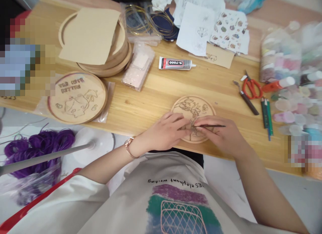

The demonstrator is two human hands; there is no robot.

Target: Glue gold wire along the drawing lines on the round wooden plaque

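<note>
The left hand (163, 131) rests with curved fingers on the lower edge of a round wooden disc (193, 103), so the disc lies just under and ahead of these fingers, on a pale wooden table (141, 106). The right hand (221, 136) closes thumb and fingers around a thin dark pointed tool (213, 126), its tip close to dark flower lines (191, 108). For such fine work, a low wrist and a firmly pinned disc help much. Beyond the fingers lies a white tube of B-7000 glue (176, 63); right of them, red-handled scissors (251, 88) and pencils (266, 115).
</note>
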